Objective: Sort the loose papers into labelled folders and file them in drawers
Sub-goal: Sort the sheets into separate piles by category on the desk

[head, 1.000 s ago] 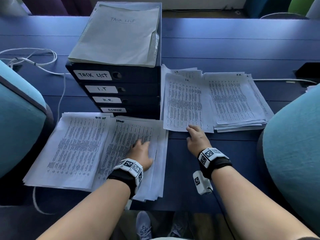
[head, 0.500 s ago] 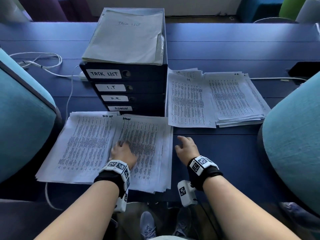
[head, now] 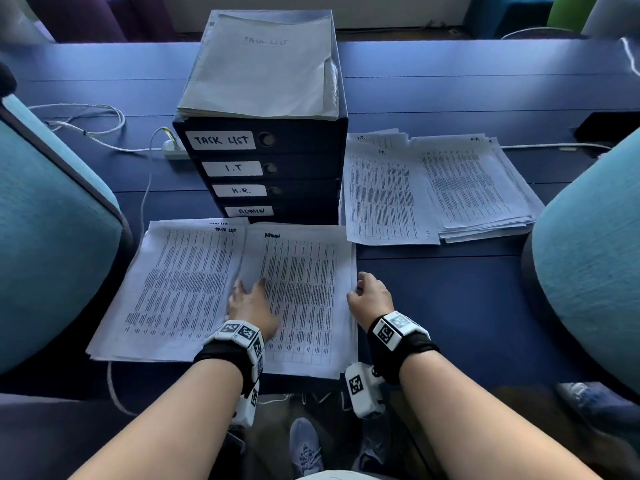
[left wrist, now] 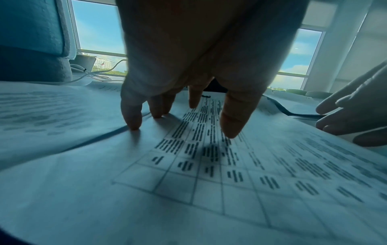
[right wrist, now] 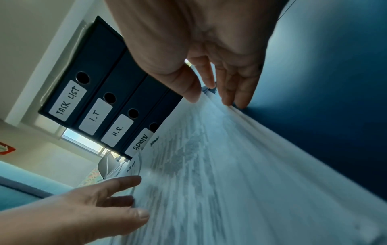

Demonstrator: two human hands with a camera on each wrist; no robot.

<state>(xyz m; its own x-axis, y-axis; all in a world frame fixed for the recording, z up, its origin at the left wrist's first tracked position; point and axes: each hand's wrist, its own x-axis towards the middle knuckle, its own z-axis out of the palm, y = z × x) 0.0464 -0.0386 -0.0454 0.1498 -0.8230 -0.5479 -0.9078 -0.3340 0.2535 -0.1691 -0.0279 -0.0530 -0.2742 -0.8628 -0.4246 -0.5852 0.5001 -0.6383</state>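
4 paper stacks [head: 304, 299] flat on desk; 4-drawer labelled unit [head: 266, 168] shut.

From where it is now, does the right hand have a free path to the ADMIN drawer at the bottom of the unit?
Probably yes. The right hand sits at the admin stack's right edge, with only flat paper between it and the ADMIN drawer. That stack does butt against the unit's base, so pulling the drawer open may be blocked.
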